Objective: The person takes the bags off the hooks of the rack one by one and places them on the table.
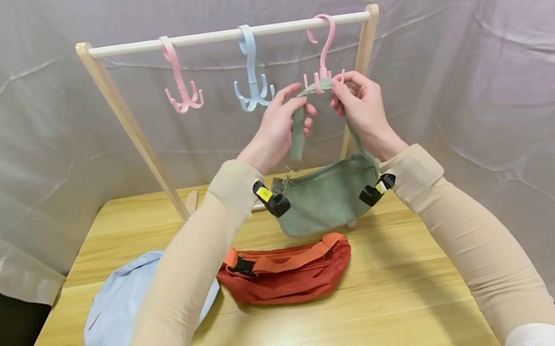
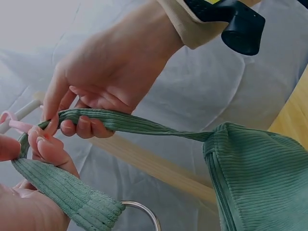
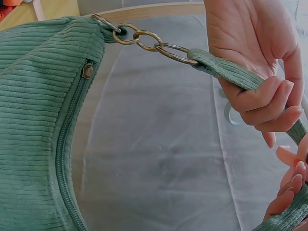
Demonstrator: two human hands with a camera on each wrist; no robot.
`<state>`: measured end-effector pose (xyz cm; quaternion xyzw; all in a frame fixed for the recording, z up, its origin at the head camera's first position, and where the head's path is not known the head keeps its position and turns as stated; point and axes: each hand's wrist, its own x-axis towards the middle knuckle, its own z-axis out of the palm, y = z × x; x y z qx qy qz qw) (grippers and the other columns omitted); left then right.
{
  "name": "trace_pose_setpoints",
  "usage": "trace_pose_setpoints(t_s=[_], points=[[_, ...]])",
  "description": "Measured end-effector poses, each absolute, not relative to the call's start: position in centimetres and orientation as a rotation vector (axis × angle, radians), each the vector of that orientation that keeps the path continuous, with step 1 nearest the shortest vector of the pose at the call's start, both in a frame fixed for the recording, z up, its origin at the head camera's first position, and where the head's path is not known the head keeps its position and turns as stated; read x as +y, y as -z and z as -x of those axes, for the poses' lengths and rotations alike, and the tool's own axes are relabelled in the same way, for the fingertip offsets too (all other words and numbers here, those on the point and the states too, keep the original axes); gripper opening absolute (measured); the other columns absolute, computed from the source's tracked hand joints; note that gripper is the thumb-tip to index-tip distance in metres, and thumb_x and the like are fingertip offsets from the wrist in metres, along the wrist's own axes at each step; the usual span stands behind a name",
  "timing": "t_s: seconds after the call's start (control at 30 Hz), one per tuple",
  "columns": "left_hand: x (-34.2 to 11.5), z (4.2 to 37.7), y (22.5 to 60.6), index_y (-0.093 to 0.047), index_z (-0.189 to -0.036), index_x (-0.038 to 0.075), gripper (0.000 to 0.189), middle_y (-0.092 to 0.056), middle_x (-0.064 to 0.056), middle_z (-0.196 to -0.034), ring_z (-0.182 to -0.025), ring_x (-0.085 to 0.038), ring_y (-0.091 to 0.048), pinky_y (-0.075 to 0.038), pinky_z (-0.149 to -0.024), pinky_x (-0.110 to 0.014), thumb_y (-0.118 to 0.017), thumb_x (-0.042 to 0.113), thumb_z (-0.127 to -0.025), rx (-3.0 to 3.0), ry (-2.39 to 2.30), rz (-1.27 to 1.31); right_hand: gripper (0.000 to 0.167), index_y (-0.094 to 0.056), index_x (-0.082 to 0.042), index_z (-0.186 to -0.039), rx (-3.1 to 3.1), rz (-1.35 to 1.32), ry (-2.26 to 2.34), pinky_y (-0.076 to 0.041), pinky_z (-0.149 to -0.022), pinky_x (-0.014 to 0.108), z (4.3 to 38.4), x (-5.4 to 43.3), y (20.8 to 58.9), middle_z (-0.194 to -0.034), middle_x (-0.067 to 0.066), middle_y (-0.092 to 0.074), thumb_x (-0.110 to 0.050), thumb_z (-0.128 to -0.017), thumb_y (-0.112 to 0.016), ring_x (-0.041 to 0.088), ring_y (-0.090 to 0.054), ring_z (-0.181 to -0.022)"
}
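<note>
A green corduroy shoulder bag [image 1: 327, 199] hangs by its strap [image 1: 298, 136] below the right-hand pink hanger hook [image 1: 323, 56]. At the hanger's lower prongs the strap's top is bunched and lies across them. My left hand [image 1: 279, 124] grips the strap left of the prongs, thumb on top. On the other side my right hand [image 1: 366, 107] pinches it between thumb and fingers. Gold rings [image 3: 144, 38] join one strap end to the bag, whose zipper [image 3: 72, 130] is closed.
A white rail [image 1: 129, 48] on a wooden stand also carries another pink hanger [image 1: 179, 81] and a blue hanger [image 1: 252, 73]. On the wooden table [image 1: 401, 307] lie a red waist bag [image 1: 290, 288] with an orange strap and a light blue bag [image 1: 118, 311], partly behind my left sleeve.
</note>
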<state>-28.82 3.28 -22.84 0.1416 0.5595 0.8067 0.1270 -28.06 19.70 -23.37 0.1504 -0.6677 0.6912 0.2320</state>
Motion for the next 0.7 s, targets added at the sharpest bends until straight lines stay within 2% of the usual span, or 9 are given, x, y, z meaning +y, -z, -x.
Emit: trace_pose_setpoints(t_s=[0.23, 0.4, 0.7], points=[[3.2, 29.2, 21.5, -0.038, -0.149, 0.013, 0.045, -0.057, -0.001, -0.075, -0.058, -0.011, -0.049, -0.043, -0.055, -0.022, -0.047, 0.009, -0.105, 1.647, -2.406, -0.392, 0.015, -0.061, -0.016, -0.088, -1.838, -0.426, -1.853, -0.041, -0.052, 0.013, 28.2, 19.5, 23.1, -0.057, -0.012, -0.058, -0.004, -0.098, -0.061, 0.0, -0.051, -0.052], [3.3, 29.5, 20.7, -0.038, -0.15, 0.013, 0.048, -0.056, -0.002, -0.078, -0.06, -0.011, -0.049, -0.044, -0.056, -0.022, -0.05, 0.007, -0.104, 1.681, -2.431, -0.363, 0.003, -0.062, -0.005, -0.094, -1.864, -0.42, -1.835, -0.041, -0.053, 0.013, 28.1, 19.4, 23.1, -0.058, -0.012, -0.056, -0.005, -0.097, -0.061, 0.001, -0.05, -0.053], [3.2, 30.0, 19.5, -0.046, -0.146, 0.015, 0.05, -0.061, -0.002, -0.085, -0.063, -0.01, -0.051, -0.044, -0.056, -0.02, -0.055, 0.002, -0.098, 1.814, -2.446, -0.358, 0.004, -0.063, 0.001, -0.098, -1.903, -0.431, -1.81, -0.038, -0.052, 0.013, 28.1, 19.1, 23.0, -0.057, -0.013, -0.054, -0.003, -0.097, -0.062, 0.001, -0.048, -0.053]])
